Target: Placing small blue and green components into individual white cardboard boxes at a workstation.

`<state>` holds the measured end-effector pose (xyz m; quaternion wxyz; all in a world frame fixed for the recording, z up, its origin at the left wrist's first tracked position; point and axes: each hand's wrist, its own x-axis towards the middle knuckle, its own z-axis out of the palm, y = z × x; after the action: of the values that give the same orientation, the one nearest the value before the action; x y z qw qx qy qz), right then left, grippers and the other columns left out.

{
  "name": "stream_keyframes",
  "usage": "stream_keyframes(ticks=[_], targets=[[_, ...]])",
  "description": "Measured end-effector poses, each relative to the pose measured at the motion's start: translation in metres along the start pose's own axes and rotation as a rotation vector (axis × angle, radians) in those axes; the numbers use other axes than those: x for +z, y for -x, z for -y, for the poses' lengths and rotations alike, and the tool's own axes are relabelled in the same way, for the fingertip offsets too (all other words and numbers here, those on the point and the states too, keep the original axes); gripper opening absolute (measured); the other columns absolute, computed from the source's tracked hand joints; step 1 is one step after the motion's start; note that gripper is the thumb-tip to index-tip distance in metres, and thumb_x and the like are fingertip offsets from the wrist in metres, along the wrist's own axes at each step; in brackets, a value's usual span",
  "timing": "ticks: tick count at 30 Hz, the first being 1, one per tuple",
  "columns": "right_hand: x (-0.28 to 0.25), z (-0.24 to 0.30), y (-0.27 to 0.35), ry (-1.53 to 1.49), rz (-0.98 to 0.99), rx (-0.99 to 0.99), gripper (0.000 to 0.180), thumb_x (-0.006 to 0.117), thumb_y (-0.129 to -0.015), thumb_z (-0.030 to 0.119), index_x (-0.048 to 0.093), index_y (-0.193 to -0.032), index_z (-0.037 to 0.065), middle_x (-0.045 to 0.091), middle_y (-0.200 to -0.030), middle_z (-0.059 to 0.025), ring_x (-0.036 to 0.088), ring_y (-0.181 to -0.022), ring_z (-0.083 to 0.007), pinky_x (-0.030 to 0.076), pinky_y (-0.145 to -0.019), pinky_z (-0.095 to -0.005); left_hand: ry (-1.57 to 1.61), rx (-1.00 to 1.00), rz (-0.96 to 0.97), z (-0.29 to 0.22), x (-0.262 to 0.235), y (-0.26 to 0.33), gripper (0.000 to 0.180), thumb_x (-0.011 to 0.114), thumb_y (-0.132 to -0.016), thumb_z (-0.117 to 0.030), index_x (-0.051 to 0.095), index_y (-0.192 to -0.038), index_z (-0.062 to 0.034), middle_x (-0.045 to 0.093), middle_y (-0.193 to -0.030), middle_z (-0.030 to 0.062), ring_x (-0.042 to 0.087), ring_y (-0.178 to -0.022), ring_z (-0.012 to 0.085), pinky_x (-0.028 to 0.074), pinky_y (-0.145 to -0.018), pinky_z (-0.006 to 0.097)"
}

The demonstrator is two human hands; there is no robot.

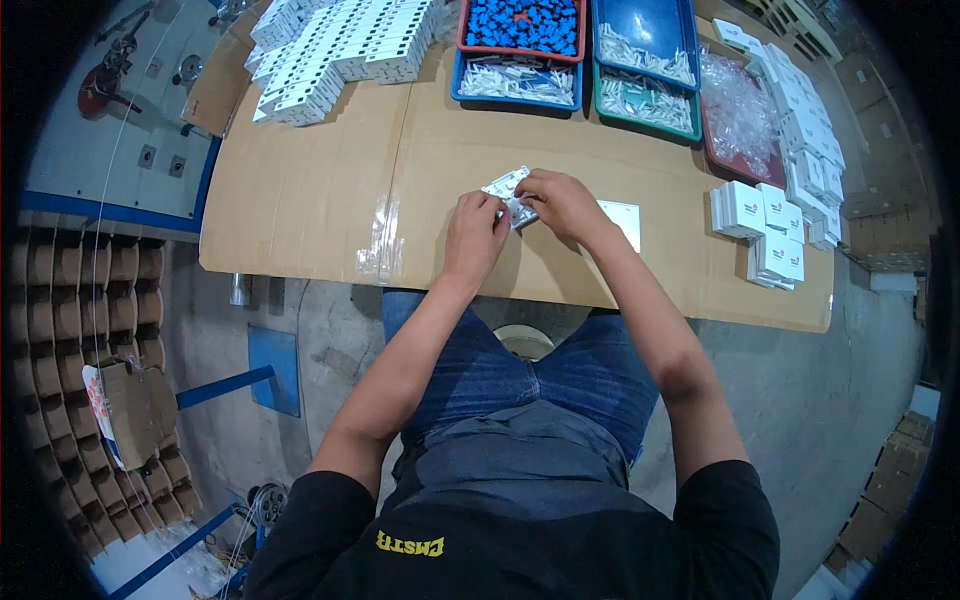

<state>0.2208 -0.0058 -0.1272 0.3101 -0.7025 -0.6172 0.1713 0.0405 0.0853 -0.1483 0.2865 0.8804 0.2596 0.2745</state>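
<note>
A small white plastic piece with dark spots or openings (506,184) lies at the middle of the cardboard-covered table, partly hidden by my fingers. My left hand (474,236) grips its near left side, with thumb and fingers bent together. From the right, my right hand (560,204) pinches at its upper face, fingertips curled over it. Whether a smaller part sits between those fingertips is too small to tell. A flat white square plate (625,222) lies just right of my right wrist, partly under the forearm.
Stacked white parts (350,55) stand at the far left. Trays hold blue pieces (522,25) and small white pieces (520,82) at the back. A red tray with clear plastic bags (738,110) and small white boxes (770,225) stand right. The table's front edge (560,296) is near my lap.
</note>
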Motion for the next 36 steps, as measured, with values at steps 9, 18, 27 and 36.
stream_keyframes(ticks=[9,18,27,36], targets=[[-0.002,-0.013,0.0,-0.09,-0.006,0.06,0.014,0.067,-0.089,0.007,0.072,-0.102,0.005,0.064,-0.104,-0.0157,0.067,-0.095,-0.0369,0.055,-0.084,-0.0447,-0.07,0.043,-0.01,-0.01,0.005,-0.002,0.021,0.076,-0.09,-0.019,0.075,-0.106,-0.0061,0.068,-0.106,0.0133,0.059,-0.106,0.0333,0.05,-0.094,0.044],[0.002,-0.013,0.006,-0.124,-0.008,0.044,0.02,0.068,-0.09,0.01,0.076,-0.107,0.003,0.066,-0.107,-0.0144,0.068,-0.097,-0.0336,0.055,-0.087,-0.0414,0.001,-0.098,-0.032,-0.004,0.013,-0.003,0.019,0.075,-0.091,-0.02,0.075,-0.104,-0.0064,0.07,-0.098,0.0108,0.06,-0.097,0.0335,0.05,-0.087,0.044],[-0.002,-0.01,0.001,-0.152,0.016,0.036,0.016,0.066,-0.091,0.005,0.073,-0.105,0.002,0.066,-0.104,-0.0158,0.067,-0.095,-0.036,0.054,-0.086,-0.0436,-0.006,-0.098,0.042,0.001,0.001,-0.008,0.015,0.075,-0.09,-0.018,0.076,-0.101,-0.0082,0.07,-0.093,0.0104,0.062,-0.09,0.0313,0.051,-0.084,0.042],[0.003,-0.007,0.006,0.005,-0.024,0.044,0.01,0.068,-0.09,0.007,0.07,-0.099,0.003,0.066,-0.102,-0.0124,0.066,-0.096,-0.0337,0.054,-0.084,-0.0419,0.047,-0.163,-0.027,-0.002,0.006,-0.013,0.017,0.078,-0.088,-0.019,0.075,-0.099,-0.0069,0.072,-0.095,0.0096,0.064,-0.091,0.0302,0.052,-0.083,0.042]])
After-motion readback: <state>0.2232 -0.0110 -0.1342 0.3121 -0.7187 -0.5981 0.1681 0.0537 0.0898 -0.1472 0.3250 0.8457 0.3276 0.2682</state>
